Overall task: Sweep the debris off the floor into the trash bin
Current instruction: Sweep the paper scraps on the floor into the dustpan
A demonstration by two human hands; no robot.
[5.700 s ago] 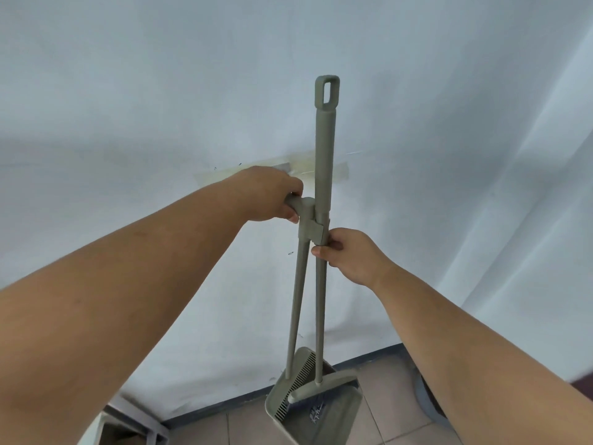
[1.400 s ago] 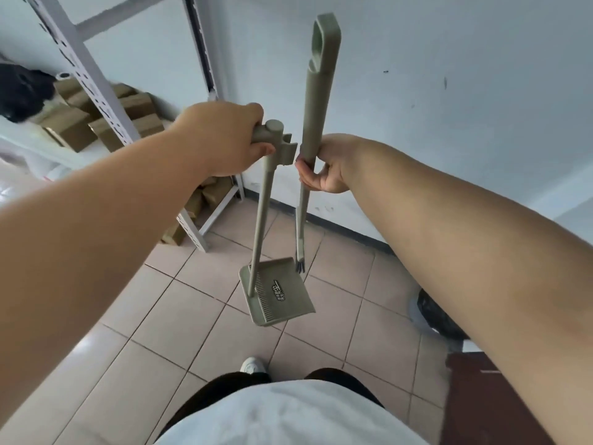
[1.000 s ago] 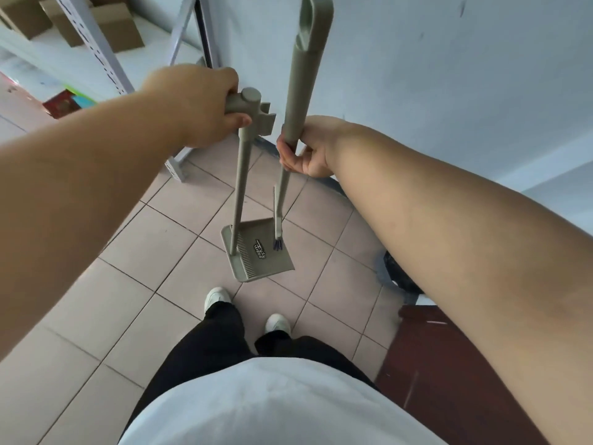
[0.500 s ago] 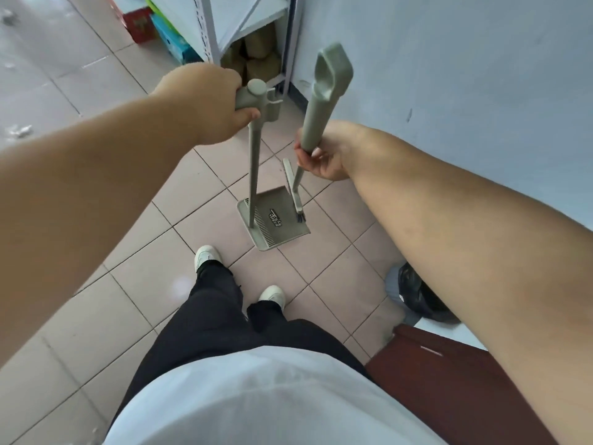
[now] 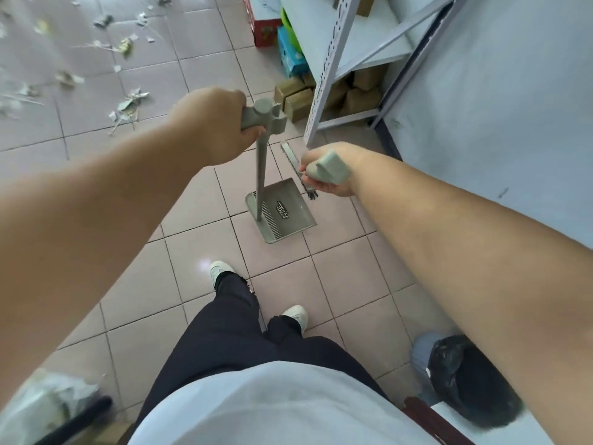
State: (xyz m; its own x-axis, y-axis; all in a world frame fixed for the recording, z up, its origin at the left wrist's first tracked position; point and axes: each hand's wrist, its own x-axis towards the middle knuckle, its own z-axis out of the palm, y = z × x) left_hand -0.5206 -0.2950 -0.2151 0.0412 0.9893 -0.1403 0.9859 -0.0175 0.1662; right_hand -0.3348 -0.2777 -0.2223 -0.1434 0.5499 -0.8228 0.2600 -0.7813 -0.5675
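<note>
My left hand [image 5: 211, 123] grips the top handle of a grey-green long-handled dustpan [image 5: 280, 210], whose pan hangs just above the tiled floor ahead of my feet. My right hand [image 5: 327, 173] grips the shaft of the matching broom [image 5: 330, 168], which points toward the camera; its narrow head [image 5: 290, 154] shows behind the hand. Scattered debris [image 5: 128, 104], paper scraps and thin sticks, lies on the floor at the upper left. The trash bin [image 5: 462, 370], grey with a black bag, stands at the lower right beside my right arm.
A white metal shelf rack [image 5: 324, 91] stands ahead right, with cardboard boxes [image 5: 296, 96] under it and coloured boxes [image 5: 288, 49] beside it. A pale wall [image 5: 497, 107] runs along the right. A dark red piece of furniture [image 5: 426, 419] sits near the bin.
The view has swung left and down from the wall to the floor, bringing the debris into sight. The broom, unclipped from the dustpan, has tilted toward the camera in my right hand.
</note>
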